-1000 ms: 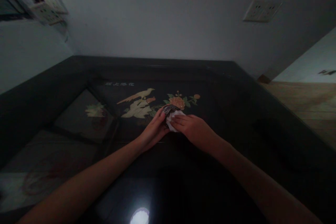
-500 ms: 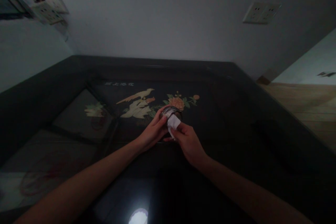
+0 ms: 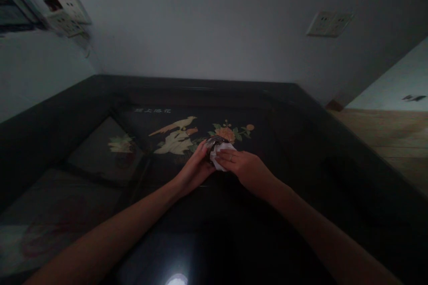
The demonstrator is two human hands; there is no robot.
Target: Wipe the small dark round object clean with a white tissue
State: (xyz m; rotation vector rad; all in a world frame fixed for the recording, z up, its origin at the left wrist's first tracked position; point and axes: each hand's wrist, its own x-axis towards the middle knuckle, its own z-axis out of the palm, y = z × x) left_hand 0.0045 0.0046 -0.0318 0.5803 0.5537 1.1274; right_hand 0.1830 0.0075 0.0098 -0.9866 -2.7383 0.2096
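A small clear glass [image 3: 214,142] stands on a dark glossy table [image 3: 301,151] painted with a bird and flowers. My left hand [image 3: 195,168] is wrapped round the glass's left side. My right hand [image 3: 245,167] is closed on a white cloth [image 3: 221,156] and presses it against the glass's near right side. A ring shows on one finger of the right hand. Most of the glass is hidden by my fingers and the cloth.
The table fills a corner between two pale walls. Wall sockets [image 3: 329,23] sit on the back wall at the right, more sockets [image 3: 67,15] at the upper left. A wooden floor [image 3: 388,133] lies beyond the table's right edge. A lamp's glare [image 3: 177,279] reflects near the front.
My right hand turned over the glass: half a second ago it pinched the cloth from the near side, now it lies across the right side with the cloth under the fingers. The left hand stayed put.
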